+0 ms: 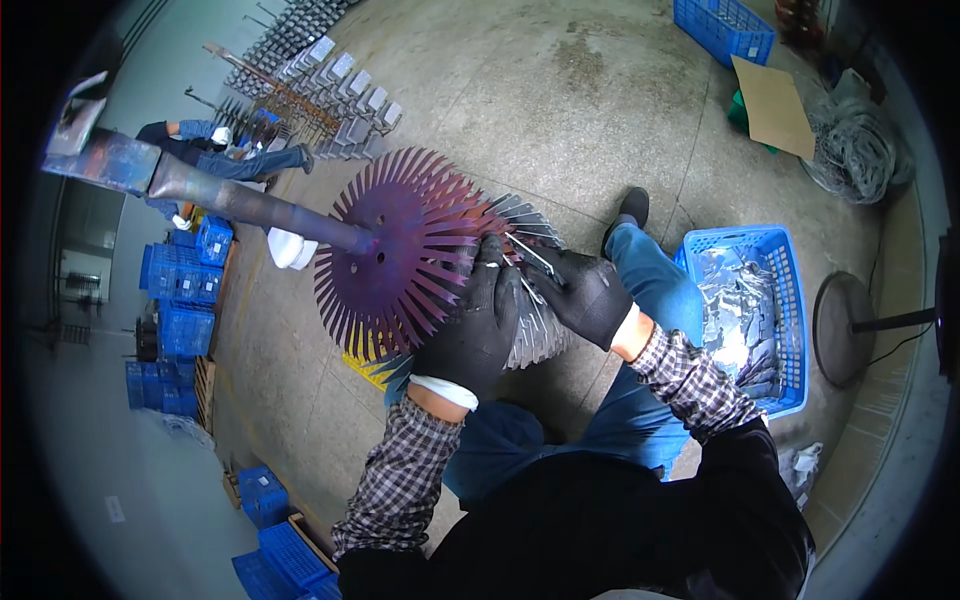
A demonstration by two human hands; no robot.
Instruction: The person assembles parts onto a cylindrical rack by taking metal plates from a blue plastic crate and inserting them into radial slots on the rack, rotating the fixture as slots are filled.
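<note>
A round rack of purple slotted discs (372,285) on a metal shaft (255,208) stands in front of me. Flat grey metal pieces (540,335) sit in the slots on its right side. My left hand (478,325), in a black glove, lies against the discs' edge, its fingers bent around something I cannot make out. Beside it my right hand (585,292), gloved too, pinches a thin, bright metal piece (530,253) at the slots. The fingertips of both hands are close together, and the discs partly hide the left ones.
At my right stands a blue crate (797,330) of loose metal pieces, with a round stand base (838,330) beyond it. Stacked blue crates (187,315) line the left, near a bending co-worker (240,160). Racks of grey parts (345,85) stand at the back. Cardboard (773,108) lies far right.
</note>
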